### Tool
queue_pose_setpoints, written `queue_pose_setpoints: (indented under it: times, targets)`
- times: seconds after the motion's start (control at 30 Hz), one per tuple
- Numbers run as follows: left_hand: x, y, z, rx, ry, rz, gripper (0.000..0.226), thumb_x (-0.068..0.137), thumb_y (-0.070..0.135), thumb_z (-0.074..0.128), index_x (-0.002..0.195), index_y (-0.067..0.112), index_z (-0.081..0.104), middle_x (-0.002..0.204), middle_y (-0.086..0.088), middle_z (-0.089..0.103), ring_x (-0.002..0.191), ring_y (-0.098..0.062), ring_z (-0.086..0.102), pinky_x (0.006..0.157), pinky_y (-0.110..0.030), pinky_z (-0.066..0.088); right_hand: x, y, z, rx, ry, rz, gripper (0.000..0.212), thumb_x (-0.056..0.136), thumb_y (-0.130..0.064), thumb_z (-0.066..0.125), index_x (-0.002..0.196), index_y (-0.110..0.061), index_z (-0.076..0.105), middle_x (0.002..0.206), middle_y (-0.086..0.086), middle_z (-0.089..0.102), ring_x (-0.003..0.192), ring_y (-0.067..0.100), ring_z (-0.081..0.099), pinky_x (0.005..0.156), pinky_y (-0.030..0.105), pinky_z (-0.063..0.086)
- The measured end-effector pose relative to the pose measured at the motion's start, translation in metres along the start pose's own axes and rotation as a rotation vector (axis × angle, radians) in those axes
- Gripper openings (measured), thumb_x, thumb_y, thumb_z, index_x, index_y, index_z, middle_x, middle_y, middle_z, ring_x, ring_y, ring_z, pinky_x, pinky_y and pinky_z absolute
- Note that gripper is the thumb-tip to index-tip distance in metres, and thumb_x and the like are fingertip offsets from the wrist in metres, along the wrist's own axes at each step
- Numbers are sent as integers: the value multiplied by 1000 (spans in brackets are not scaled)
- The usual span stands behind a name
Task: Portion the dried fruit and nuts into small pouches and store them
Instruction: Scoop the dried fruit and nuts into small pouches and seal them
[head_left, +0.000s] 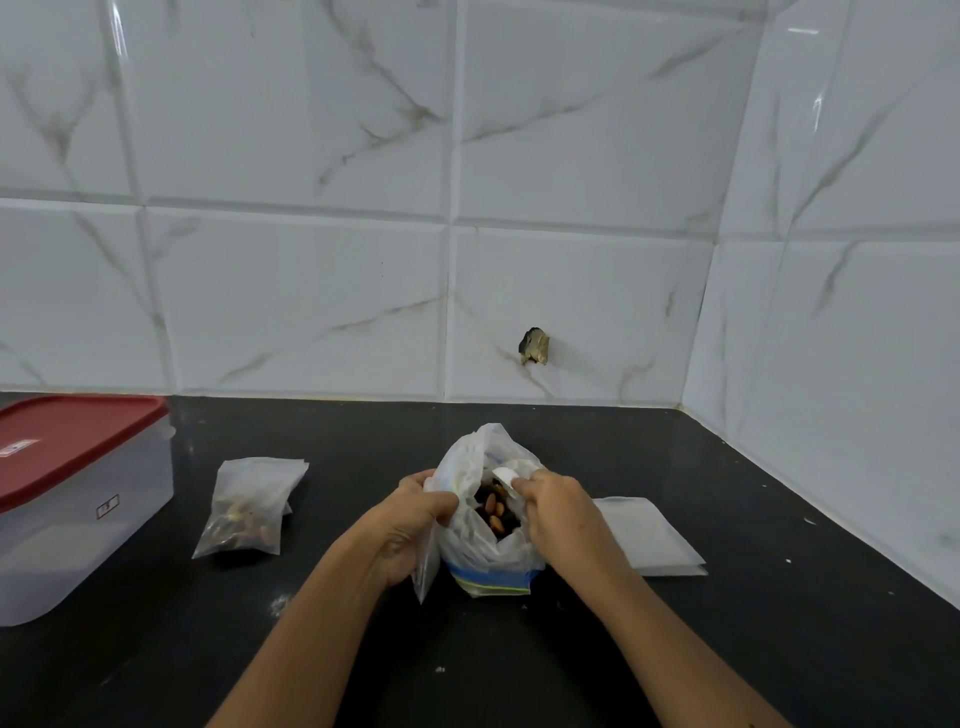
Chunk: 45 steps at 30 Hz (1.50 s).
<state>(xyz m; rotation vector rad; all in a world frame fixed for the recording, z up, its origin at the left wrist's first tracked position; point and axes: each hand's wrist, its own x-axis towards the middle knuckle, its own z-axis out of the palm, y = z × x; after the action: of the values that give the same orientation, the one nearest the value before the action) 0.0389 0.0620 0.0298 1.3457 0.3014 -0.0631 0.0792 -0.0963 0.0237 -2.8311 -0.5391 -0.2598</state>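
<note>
1. The bag (483, 551) of dried fruit and nuts (493, 512) stands at the centre of the dark counter (519, 665), its mouth pulled open.
2. The left hand (410, 519) grips the mouth's left edge with curled fingers, and an empty pouch (426, 569) hangs from the same hand. The right hand (556, 506) pinches the right edge.
3. Risk: the thin bag seems propped by both hands, so freeing one to scoop could let it slump and spill nuts.
4. Risk: the pouch squeezed in the left hand may slip out, or fail to open for filling.
5. Filled pouches (244, 514) lie to the left, near the red-lidded box (78, 519). Spare pouches (649, 535) lie just beside the right wrist, where a careless move could scatter them.
</note>
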Motion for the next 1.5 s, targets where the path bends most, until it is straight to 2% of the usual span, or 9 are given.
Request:
queue_pose_setpoints:
  times: [0.13, 0.33, 0.67, 0.8, 0.93, 1.07, 1.2, 1.33, 1.5]
  targets:
    - [-9, 3, 6, -33, -63, -15, 43, 79, -17, 33, 112, 1, 52, 106, -26, 57, 88, -35, 59, 71, -41, 53, -4, 9, 0, 346, 121, 43, 35, 95, -9, 44, 124, -16, 60, 122, 6, 61, 107, 20, 58, 96, 27, 46]
    - [-2, -6, 8, -109, -90, 9, 71, 61, -10, 47, 129, 11, 43, 125, -26, 52, 110, -41, 56, 90, -50, 50, -3, 2, 1, 158, 14, -6, 36, 94, -14, 44, 127, -19, 56, 117, 9, 59, 104, 25, 58, 92, 34, 48]
    - [1, -6, 12, -129, -98, 12, 86, 48, -5, 51, 129, 19, 40, 125, -26, 51, 110, -41, 56, 92, -55, 49, -9, 4, -5, 390, 270, -7, 30, 93, -8, 44, 112, -9, 68, 108, 7, 64, 97, 15, 58, 78, 16, 42]
    - [1, -7, 12, -156, -136, 9, 72, 63, -9, 47, 129, 19, 36, 126, -25, 49, 111, -41, 55, 92, -53, 49, -8, 2, -5, 292, 317, -41, 30, 94, -11, 43, 111, -10, 68, 102, 8, 61, 92, 13, 53, 74, 16, 36]
    - [-5, -6, 15, -176, -149, 23, 60, 76, -14, 38, 128, 17, 31, 120, -23, 49, 98, -35, 57, 83, -46, 51, -7, -2, -1, 168, 162, -45, 34, 98, -14, 36, 120, -11, 61, 115, 8, 56, 107, 20, 53, 84, 21, 38]
    - [-10, -5, 18, -183, -135, 26, 59, 77, -14, 38, 128, 16, 31, 117, -21, 50, 94, -33, 57, 73, -41, 51, -6, 1, -1, 341, 213, -29, 32, 95, -7, 40, 116, -7, 65, 110, 8, 60, 104, 20, 56, 73, 11, 32]
    - [-9, -5, 19, -183, -127, 36, 59, 77, -14, 39, 127, 18, 30, 119, -20, 48, 103, -36, 55, 87, -46, 50, -6, 4, -3, 471, 267, 21, 31, 93, -4, 44, 115, -6, 66, 87, -3, 55, 86, 12, 52, 62, 6, 34]
    - [-13, -5, 22, -152, -134, 61, 56, 79, -14, 37, 123, 20, 30, 106, -15, 51, 90, -30, 57, 82, -42, 49, -6, 3, -1, 388, 177, 0, 33, 96, -8, 41, 122, -10, 61, 116, 8, 60, 108, 18, 55, 73, 6, 29]
    - [-12, -6, 23, -151, -140, 77, 59, 77, -12, 39, 128, 17, 30, 123, -20, 47, 103, -34, 53, 92, -45, 46, -8, 2, -3, 418, 183, 1, 33, 96, -8, 41, 122, -10, 61, 116, 9, 60, 103, 17, 56, 74, 10, 31]
